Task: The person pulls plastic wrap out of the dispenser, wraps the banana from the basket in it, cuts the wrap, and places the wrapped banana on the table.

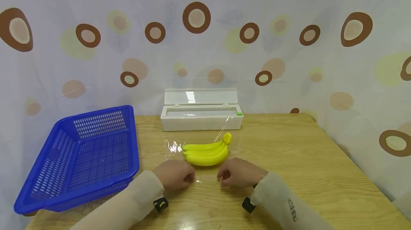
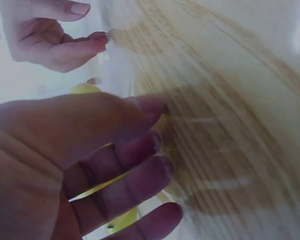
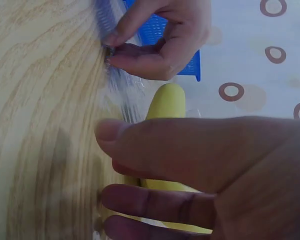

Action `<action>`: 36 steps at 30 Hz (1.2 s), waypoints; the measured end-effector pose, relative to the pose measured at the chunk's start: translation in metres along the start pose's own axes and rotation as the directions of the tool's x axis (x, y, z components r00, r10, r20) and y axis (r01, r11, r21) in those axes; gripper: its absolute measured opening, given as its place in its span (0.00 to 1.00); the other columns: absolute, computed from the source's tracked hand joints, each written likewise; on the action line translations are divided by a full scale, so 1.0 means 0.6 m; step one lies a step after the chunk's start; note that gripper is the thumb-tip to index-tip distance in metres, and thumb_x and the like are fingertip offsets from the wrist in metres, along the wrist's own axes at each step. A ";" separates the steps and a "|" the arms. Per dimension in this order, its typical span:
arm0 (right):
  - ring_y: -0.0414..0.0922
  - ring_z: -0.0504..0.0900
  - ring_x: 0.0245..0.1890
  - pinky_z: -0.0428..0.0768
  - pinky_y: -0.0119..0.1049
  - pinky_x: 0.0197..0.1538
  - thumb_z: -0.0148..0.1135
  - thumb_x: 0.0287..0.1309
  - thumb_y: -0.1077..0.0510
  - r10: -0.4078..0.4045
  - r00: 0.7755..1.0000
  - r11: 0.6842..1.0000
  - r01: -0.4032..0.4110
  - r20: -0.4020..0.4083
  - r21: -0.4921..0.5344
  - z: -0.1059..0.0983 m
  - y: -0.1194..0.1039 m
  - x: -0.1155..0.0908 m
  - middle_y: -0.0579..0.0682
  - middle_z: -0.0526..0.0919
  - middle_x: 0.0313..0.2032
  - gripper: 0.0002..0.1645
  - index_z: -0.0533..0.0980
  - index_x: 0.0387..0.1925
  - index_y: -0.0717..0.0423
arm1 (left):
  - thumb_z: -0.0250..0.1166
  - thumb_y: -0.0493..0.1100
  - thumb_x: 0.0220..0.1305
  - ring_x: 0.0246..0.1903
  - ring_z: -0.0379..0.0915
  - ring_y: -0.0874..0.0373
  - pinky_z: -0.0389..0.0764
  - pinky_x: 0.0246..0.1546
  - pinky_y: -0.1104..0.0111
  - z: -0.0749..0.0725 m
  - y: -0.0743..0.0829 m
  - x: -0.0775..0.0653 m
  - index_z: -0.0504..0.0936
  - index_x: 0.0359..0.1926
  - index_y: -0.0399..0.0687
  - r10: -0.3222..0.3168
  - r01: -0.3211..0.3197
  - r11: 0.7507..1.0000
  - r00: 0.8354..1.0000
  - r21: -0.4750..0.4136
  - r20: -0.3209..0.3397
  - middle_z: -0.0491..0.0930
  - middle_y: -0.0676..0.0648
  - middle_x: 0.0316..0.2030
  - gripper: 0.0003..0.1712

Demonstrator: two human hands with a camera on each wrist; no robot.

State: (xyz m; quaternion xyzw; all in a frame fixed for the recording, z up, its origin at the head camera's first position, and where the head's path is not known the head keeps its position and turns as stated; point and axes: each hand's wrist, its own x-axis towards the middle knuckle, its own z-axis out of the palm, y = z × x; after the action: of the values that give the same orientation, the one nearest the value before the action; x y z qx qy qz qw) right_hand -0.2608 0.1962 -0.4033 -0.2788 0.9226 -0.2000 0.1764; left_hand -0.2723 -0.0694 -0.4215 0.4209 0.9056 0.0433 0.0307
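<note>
A blue perforated plastic basket stands left of the left fingers. The left hand has thumb and forefinger pinched together on clear plastic film. Beyond both hands' fingers sits a white film-dispenser box, lid raised. The yellow banana bunch lies just past the fingertips, between the hands. The right hand's curved thumb and forefinger are apart.

Bananas: yellow bunch, on its side, stem end to my right, just beyond my left hand and right hand.
Film: clear, glossy, creased left of bananas, spread on table, near edge pinched by my left hand.
</note>
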 end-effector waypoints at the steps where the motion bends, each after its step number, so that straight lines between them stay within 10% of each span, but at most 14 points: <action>1: 0.33 0.76 0.33 0.78 0.31 0.41 0.71 0.58 0.53 0.000 1.000 1.000 0.000 0.000 -0.004 0.000 -0.001 0.000 0.37 0.83 0.34 0.09 0.85 0.41 0.46 | 0.70 0.43 0.57 0.25 0.65 0.69 0.71 0.29 0.74 0.001 0.000 0.000 0.81 0.28 0.60 0.006 -0.006 1.000 1.000 0.011 -0.009 0.74 0.62 0.24 0.06; 12: 0.35 0.73 0.31 0.74 0.31 0.39 0.74 0.52 0.53 -0.005 1.000 1.000 0.004 -0.018 -0.020 0.011 -0.001 0.005 0.37 0.79 0.31 0.09 0.83 0.35 0.45 | 0.66 0.42 0.62 0.28 0.73 0.68 0.79 0.34 0.71 -0.011 -0.002 0.001 0.84 0.30 0.59 -0.021 0.020 1.000 0.999 -0.005 -0.028 0.82 0.61 0.29 0.06; 24: 0.34 0.70 0.26 0.71 0.29 0.32 0.59 0.69 0.56 -0.032 0.991 0.998 0.024 -0.130 -0.059 0.002 -0.001 0.001 0.36 0.75 0.25 0.09 0.78 0.30 0.44 | 0.64 0.43 0.63 0.27 0.71 0.67 0.78 0.33 0.69 -0.036 -0.011 0.003 0.81 0.32 0.57 -0.088 0.085 0.996 0.984 -0.027 -0.155 0.81 0.60 0.29 0.03; 36: 0.36 0.71 0.26 0.73 0.29 0.34 0.62 0.67 0.58 -0.002 0.917 0.998 -0.021 -0.399 -0.052 -0.016 -0.005 0.007 0.39 0.77 0.26 0.03 0.80 0.40 0.52 | 0.61 0.44 0.65 0.25 0.68 0.64 0.73 0.30 0.70 -0.049 -0.013 0.012 0.81 0.34 0.53 -0.252 0.233 0.965 0.950 -0.120 -0.184 0.76 0.58 0.25 0.04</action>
State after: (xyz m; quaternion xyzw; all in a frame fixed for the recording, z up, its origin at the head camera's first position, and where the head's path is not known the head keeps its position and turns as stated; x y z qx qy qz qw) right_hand -0.2667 0.1941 -0.3945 -0.2325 0.9458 -0.2259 -0.0219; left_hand -0.2855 -0.0704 -0.3933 0.2982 0.9458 0.1244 -0.0338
